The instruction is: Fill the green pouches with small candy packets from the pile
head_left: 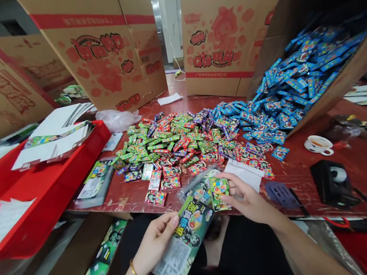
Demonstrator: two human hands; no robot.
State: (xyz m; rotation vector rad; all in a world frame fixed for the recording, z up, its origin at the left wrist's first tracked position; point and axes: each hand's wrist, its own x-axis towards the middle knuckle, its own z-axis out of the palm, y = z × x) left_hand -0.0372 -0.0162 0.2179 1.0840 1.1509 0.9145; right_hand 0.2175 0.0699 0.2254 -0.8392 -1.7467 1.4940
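My left hand [160, 239] pinches the edge of a long printed plastic pouch [185, 243], dark green with a white label panel, which slants over my lap. Between the thumb and fingers of my right hand [247, 197] is a small green candy packet [220, 192], held upright just right of the pouch's top end. Behind both hands, another clear-edged pouch [200, 190] lies at the table edge. A heap of small green, red and purple packets [173, 139] spreads across the table beyond. Blue packets [253, 118] join it on the right.
A tipped carton [337, 82] spills blue packets at right. Big cartons [105, 52] stand behind. On the left sits a red tray [58, 197]; near it lies a pouch stack [96, 182]. A cup [318, 145], a black tape dispenser [333, 184] and red-handled scissors [337, 223] are at right.
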